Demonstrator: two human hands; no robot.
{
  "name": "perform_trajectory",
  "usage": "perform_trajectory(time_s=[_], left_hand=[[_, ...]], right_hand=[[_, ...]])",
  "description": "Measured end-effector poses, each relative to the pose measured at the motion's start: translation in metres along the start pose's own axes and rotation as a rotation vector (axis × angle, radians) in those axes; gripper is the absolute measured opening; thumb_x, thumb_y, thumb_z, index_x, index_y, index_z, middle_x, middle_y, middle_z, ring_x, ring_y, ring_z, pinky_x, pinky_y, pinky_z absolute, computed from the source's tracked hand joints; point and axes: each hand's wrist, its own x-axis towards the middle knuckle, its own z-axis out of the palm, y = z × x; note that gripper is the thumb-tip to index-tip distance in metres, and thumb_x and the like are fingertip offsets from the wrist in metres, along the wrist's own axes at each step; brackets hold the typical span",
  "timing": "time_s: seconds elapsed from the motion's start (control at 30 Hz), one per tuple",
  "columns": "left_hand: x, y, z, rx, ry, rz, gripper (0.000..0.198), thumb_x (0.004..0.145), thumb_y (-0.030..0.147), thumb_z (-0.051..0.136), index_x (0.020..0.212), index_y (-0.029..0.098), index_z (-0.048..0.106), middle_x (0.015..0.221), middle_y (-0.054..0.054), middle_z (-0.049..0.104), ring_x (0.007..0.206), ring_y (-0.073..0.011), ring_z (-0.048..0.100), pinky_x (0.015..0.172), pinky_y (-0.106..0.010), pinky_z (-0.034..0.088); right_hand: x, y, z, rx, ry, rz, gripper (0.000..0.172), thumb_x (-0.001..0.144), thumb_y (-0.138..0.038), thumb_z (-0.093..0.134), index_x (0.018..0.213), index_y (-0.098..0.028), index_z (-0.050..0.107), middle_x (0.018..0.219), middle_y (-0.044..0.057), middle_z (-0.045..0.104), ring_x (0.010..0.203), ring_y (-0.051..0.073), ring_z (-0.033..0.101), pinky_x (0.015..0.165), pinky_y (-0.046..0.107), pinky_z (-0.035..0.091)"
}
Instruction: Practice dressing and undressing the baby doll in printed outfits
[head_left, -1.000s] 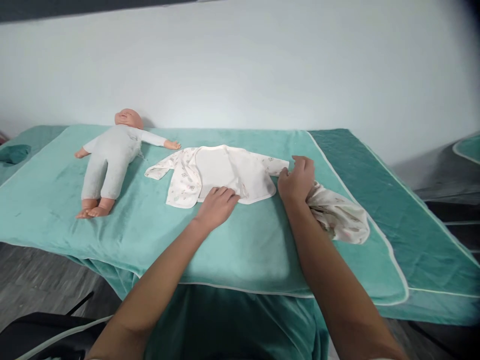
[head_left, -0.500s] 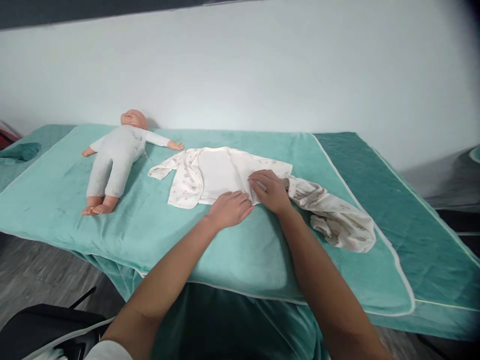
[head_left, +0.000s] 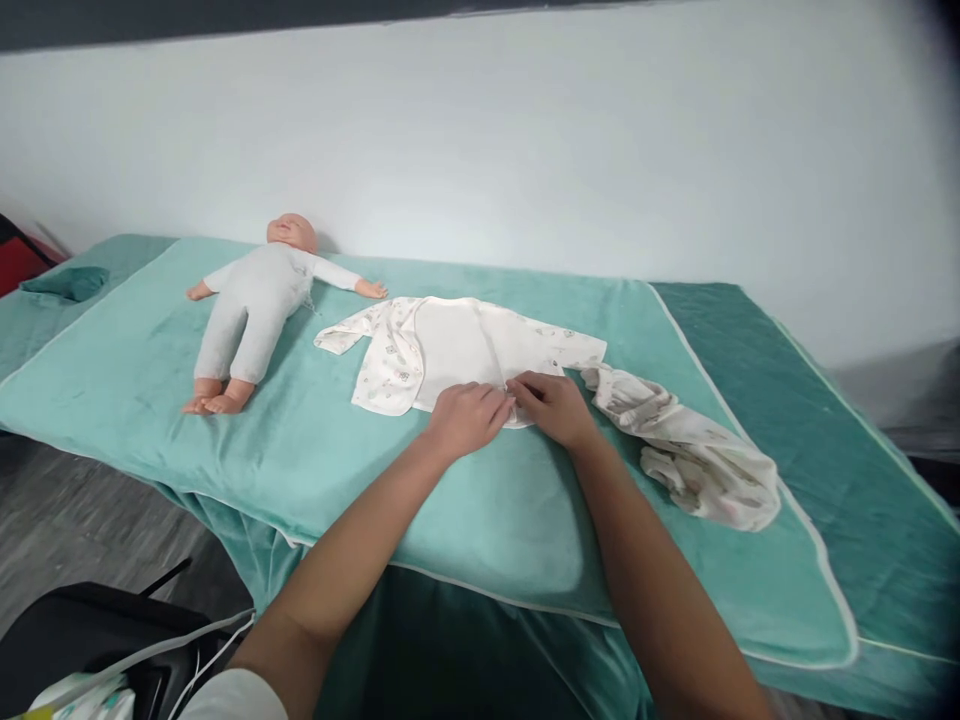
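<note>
A white printed baby shirt lies spread on the green cover, its front folded open and its plain inside showing. My left hand is closed at the shirt's lower hem, fingertips pinched on the cloth. Close beside it, my right hand pinches the edge of the shirt's right front panel. The fingertips of both hands nearly meet; any small fastening between them cannot be made out. To the right, a crumpled printed baby garment lies near the shirt's sleeve.
A baby doll in a pale suit lies on its back at the left, one hand near the shirt's sleeve. The green cover drapes over the front edge. A black chair with a white cable stands at lower left. A white wall rises behind.
The view has shifted slightly, so things sit farther right. My right hand has moved down to the shirt's hem, closer to my left fingertips, uncovering more of the right panel.
</note>
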Motion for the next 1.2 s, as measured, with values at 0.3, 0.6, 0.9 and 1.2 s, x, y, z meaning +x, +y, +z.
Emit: perform_trajectory(time_s=[0.3, 0.6, 0.9, 1.2], left_hand=[[-0.037, -0.027, -0.036, 0.122, 0.092, -0.354, 0.016, 0.1, 0.026, 0.053, 0.108, 0.02, 0.066, 0.108, -0.01, 0.07, 0.101, -0.0252, 0.059, 0.082, -0.04, 0.044], [-0.089, -0.042, -0.06, 0.14, 0.067, -0.547, 0.024, 0.092, 0.023, 0.063, 0.116, 0.02, 0.064, 0.12, -0.014, 0.067, 0.111, -0.0338, 0.057, 0.088, -0.047, 0.046], [-0.083, -0.047, -0.057, -0.028, 0.144, -0.479, 0.015, 0.101, 0.019, 0.048, 0.1, 0.021, 0.063, 0.092, -0.008, 0.069, 0.088, -0.0246, 0.063, 0.077, -0.04, 0.047], [-0.088, -0.067, -0.055, -0.504, 0.635, -1.049, 0.024, 0.095, 0.027, 0.057, 0.12, 0.024, 0.057, 0.102, -0.004, 0.063, 0.09, -0.016, 0.064, 0.076, -0.027, 0.053]], right_hand=[[-0.002, -0.007, 0.005, 0.015, 0.076, 0.208, 0.022, 0.091, -0.04, 0.056, 0.09, -0.023, 0.07, 0.08, 0.002, 0.071, 0.072, 0.019, 0.061, 0.07, 0.033, 0.043], [0.114, -0.099, 0.093, -0.088, -0.051, 0.118, 0.037, 0.087, -0.041, 0.066, 0.12, -0.023, 0.06, 0.111, 0.013, 0.068, 0.092, 0.03, 0.067, 0.08, 0.042, 0.051], [0.157, -0.069, 0.137, 0.187, 0.035, 0.292, 0.017, 0.086, -0.033, 0.058, 0.1, -0.023, 0.062, 0.088, 0.012, 0.071, 0.087, 0.031, 0.067, 0.083, 0.045, 0.052], [0.16, -0.086, 0.139, 0.831, 0.066, 0.234, 0.049, 0.087, -0.051, 0.056, 0.129, -0.026, 0.052, 0.115, 0.007, 0.073, 0.109, 0.022, 0.069, 0.091, 0.038, 0.056]])
